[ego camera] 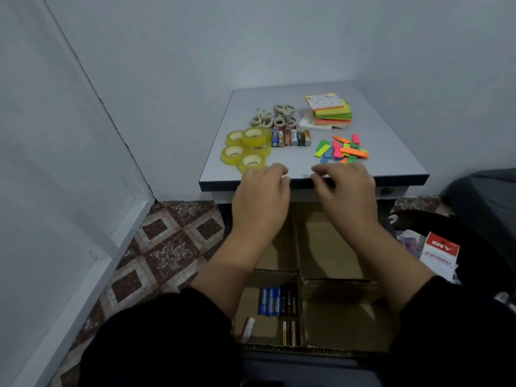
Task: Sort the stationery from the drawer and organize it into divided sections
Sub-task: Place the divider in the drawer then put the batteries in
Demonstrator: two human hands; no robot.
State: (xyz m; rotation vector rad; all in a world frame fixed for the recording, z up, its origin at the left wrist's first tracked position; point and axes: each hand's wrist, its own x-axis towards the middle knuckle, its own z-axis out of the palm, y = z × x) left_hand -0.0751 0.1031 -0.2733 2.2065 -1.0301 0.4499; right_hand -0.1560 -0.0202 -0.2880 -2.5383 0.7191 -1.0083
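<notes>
The grip of both hands is unclear: the left hand (261, 196) and the right hand (346, 194) reach to the front edge of the tabletop (391, 152) with fingers bent, but blur hides whether they hold anything; on the tabletop lie yellow tape rolls (247, 149) at the left, a row of batteries (290, 137) just beside them, beige scissors (275, 117) behind, a pile of sticky notes (329, 110) at the back right and small coloured paper strips (344, 149) near the right hand; below the arms stands a cardboard box with dividers (300, 277); its near left section holds more batteries (276, 301); at the right a white and red stationery box (441, 251) lies.
</notes>
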